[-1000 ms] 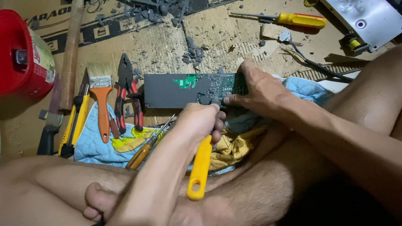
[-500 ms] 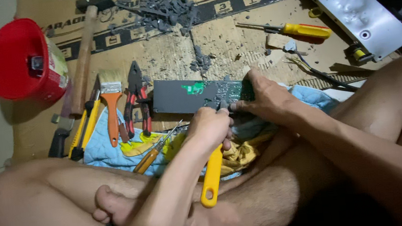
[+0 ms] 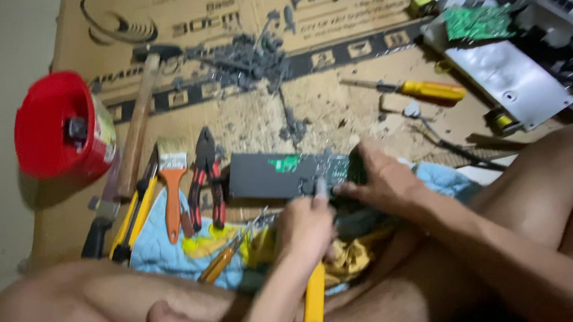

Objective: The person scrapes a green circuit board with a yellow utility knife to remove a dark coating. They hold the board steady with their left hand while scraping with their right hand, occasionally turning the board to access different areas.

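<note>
Seated on floor, legs crossed, flattened brown cardboard sheet (image 3: 143, 16) under the work, dark printed band and blocky markings along its far part.

Left hand (image 3: 306, 228) closed around yellow-handled tool (image 3: 312, 307); handle runs near, toward the body, metal tip pressed at the near right edge of dark circuit board (image 3: 281, 176). Tip itself blurred.

Right hand (image 3: 382, 181) clamped on right end of circuit board, fingers over its top, pinning it down. Board lies flat at scene centre, long side left to right, small green label near its middle.

Left of board: red-handled pliers (image 3: 205, 180), orange-handled paintbrush (image 3: 173, 187), yellow-and-black tool (image 3: 133, 216), lying side by side, near ends on a blue cloth (image 3: 162, 256). Wooden-handled hammer (image 3: 137, 123) slanting far to near beside them.

Far left: round red container (image 3: 56, 128) on its side, pale label on its wall.

Grey debris pile (image 3: 247, 55) far of board. Yellow-handled screwdriver (image 3: 421, 88) to the right, well apart from hands. Far right: grey metal plate (image 3: 512, 80), green circuit board (image 3: 477, 20) just beyond it.
</note>
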